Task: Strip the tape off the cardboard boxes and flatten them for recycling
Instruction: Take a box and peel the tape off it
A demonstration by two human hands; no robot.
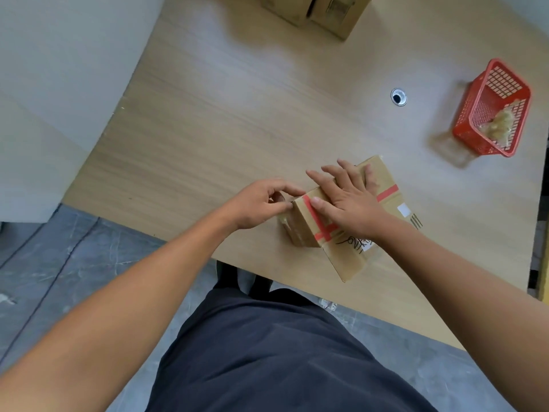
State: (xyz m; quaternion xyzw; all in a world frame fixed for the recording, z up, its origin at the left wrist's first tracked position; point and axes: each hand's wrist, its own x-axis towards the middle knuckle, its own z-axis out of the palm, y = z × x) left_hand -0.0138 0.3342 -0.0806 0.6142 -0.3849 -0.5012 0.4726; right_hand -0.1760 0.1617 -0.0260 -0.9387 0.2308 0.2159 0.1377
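Cardboard box (pixel 309 230) at near table (pixel 237 114) edge, taped and unflattened, right hand (pixel 347 200) spread flat on top, left hand (pixel 258 203) pinching clear tape (pixel 286 221) at its left end; stripped tape wad (pixel 502 120) in red basket (pixel 475 114) far right, more boxes (pixel 326 10) waiting

The box (pixel 350 263) lies at the near edge of the table (pixel 237 114), right hand (pixel 353 200) on top, left hand (pixel 261 203) pinching its left end. The basket (pixel 472 114) stands behind, to the right.
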